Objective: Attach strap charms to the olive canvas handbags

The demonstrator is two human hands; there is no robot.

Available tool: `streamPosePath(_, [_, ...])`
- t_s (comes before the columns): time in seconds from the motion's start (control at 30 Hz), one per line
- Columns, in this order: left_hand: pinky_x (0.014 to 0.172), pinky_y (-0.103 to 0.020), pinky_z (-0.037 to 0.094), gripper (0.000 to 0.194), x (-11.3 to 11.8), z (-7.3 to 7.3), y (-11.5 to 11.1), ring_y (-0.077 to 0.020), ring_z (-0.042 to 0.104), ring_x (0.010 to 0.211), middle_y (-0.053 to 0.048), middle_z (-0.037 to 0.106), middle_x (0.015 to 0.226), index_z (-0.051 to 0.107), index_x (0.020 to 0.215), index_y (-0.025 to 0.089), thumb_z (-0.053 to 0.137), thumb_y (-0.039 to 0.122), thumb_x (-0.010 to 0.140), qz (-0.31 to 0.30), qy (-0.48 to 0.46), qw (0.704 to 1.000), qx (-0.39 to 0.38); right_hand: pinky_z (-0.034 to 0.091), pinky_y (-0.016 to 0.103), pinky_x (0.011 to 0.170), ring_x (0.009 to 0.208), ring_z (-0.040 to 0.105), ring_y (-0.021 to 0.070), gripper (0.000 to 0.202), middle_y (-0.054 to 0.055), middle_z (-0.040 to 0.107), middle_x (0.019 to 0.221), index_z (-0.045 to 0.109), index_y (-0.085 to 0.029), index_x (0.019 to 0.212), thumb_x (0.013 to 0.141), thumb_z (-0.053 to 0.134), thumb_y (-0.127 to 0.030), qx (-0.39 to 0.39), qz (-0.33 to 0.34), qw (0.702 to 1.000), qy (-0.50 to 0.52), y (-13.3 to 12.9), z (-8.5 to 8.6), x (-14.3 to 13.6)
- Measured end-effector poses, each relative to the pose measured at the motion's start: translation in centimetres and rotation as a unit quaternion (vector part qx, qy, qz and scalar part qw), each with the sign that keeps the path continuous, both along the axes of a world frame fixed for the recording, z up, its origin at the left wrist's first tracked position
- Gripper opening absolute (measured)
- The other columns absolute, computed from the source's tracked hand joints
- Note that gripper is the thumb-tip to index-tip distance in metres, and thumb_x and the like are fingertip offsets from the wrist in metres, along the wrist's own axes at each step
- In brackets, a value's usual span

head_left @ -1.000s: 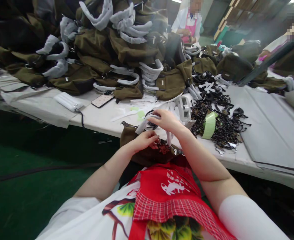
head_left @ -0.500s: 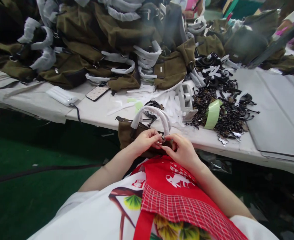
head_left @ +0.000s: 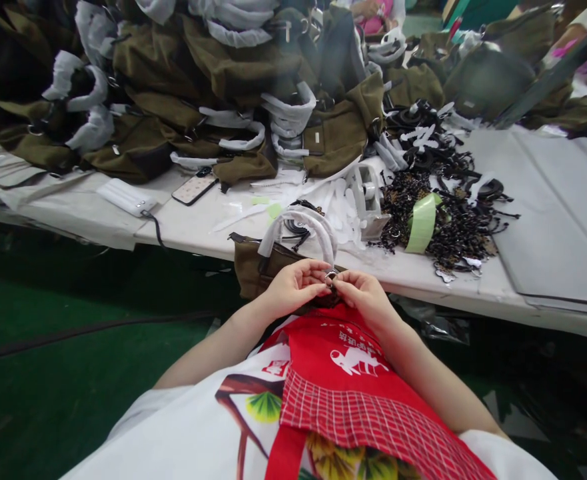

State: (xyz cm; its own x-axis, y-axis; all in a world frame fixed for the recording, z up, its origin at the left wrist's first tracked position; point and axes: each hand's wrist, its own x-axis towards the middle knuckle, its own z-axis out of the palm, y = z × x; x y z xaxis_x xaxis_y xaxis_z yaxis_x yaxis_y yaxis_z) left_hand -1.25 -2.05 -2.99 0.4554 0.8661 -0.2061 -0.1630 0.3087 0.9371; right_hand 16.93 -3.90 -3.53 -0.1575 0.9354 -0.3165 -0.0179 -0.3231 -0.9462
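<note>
An olive-brown handbag (head_left: pixel 251 267) stands at the table's front edge, close against my body. Its arched handle (head_left: pixel 318 223) is wrapped in pale protective material. At the bag's right end, a small metal ring (head_left: pixel 331 275) is pinched between the fingertips of both hands. My left hand (head_left: pixel 298 287) closes on it from the left, thumb below the fingers. From the right, my right hand (head_left: pixel 366 293) holds the same spot with thumb and index finger. Whatever is fastened to the ring is mostly hidden by my fingers.
Olive bags (head_left: pixel 143 137) with wrapped handles are heaped along the back. A phone (head_left: pixel 194 187) and a white power bank (head_left: pixel 126 197) lie left. A white tape dispenser (head_left: pixel 368 193) stands by a pile of black straps (head_left: pixel 443 230). Another person's hand (head_left: pixel 570 37) shows far right.
My hands have shifted slightly around the metal ring. The right fingers are now more curled at the ring, and the left fingers reach further over it. The bag stays nearly in place.
</note>
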Motion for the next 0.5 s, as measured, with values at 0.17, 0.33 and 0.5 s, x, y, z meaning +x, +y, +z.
streamPosePath(0.17, [0.075,-0.029,0.054,0.014,1.1,0.0,-0.5,-0.0175,0.066,0.085,-0.007,0.07,0.094,0.068,0.091,0.016,0.07,0.026,0.081,0.076,0.144,0.963,0.214,0.018,0.021,0.04,0.039,0.028,0.0042,0.031,-0.007,0.046,0.046,0.062,-0.016,0.071,0.07,0.077,-0.044,-0.065,-0.041,0.987,0.143,-0.1,-0.5,-0.5])
streamPosePath(0.33, [0.071,-0.027,0.048,0.015,0.5,1.5,0.7,-0.0146,0.061,0.074,-0.003,0.067,0.078,0.066,0.077,0.017,0.061,0.025,0.089,0.013,0.245,0.911,0.332,0.036,0.022,0.049,0.054,0.049,0.01,0.029,-0.002,0.06,0.067,0.066,-0.019,0.092,0.074,0.076,-0.039,0.065,-0.024,0.997,0.024,-0.1,0.0,0.6])
streamPosePath(0.5, [0.068,-0.027,0.044,0.015,-0.3,3.4,1.8,-0.0147,0.058,0.072,-0.002,0.065,0.074,0.064,0.073,0.016,0.061,0.021,0.087,-0.101,0.318,0.856,0.396,0.043,0.025,0.056,0.061,0.056,0.0136,0.02,0.001,0.066,0.071,0.069,-0.02,0.087,0.084,0.068,-0.039,0.141,0.072,0.981,-0.114,-0.3,1.1,1.6])
